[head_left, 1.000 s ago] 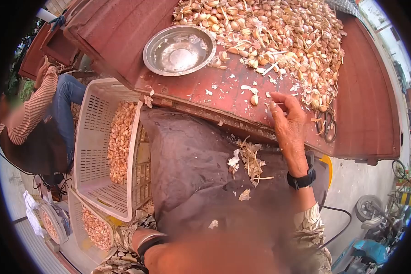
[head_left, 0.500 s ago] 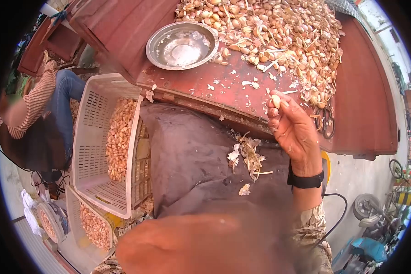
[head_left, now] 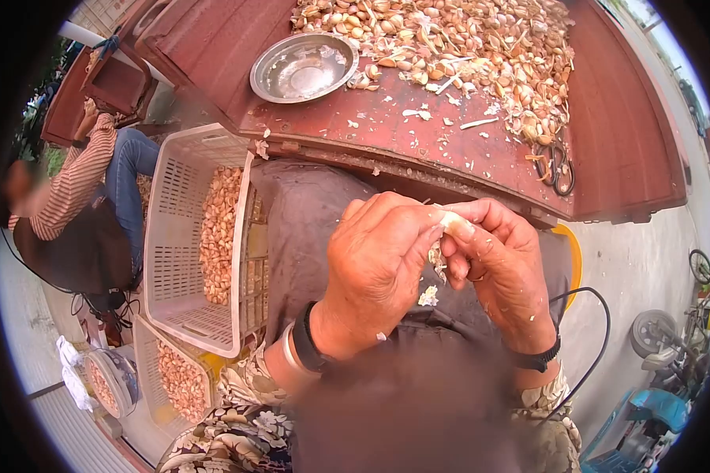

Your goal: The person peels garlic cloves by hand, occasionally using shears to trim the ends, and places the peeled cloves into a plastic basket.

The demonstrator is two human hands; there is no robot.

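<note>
Above my dark-clothed lap, my left hand [head_left: 379, 264] and my right hand [head_left: 506, 272] meet at the fingertips. Pinched between thumbs and forefingers is a pale garlic clove [head_left: 454, 224], mostly covered by the fingers. Loose garlic skins [head_left: 428, 296] lie on the cloth below the hands. Beyond them, a big heap of garlic cloves [head_left: 457, 47] covers the far part of the red table [head_left: 418, 162]. A metal bowl [head_left: 306, 71] with bits of skin in it stands left of the heap. Scissors [head_left: 558, 169] rest near the table's right front edge.
To my left stands a white plastic crate [head_left: 189, 236] partly filled with cloves. A second crate [head_left: 201, 382] and a round tub [head_left: 106, 386] hold more. A person in a striped sleeve [head_left: 83, 177] sits further left. A black cable [head_left: 603, 347] loops at right.
My right hand has come down and back from the table edge with the clove. My left hand has risen to meet it, and both now grip the clove.
</note>
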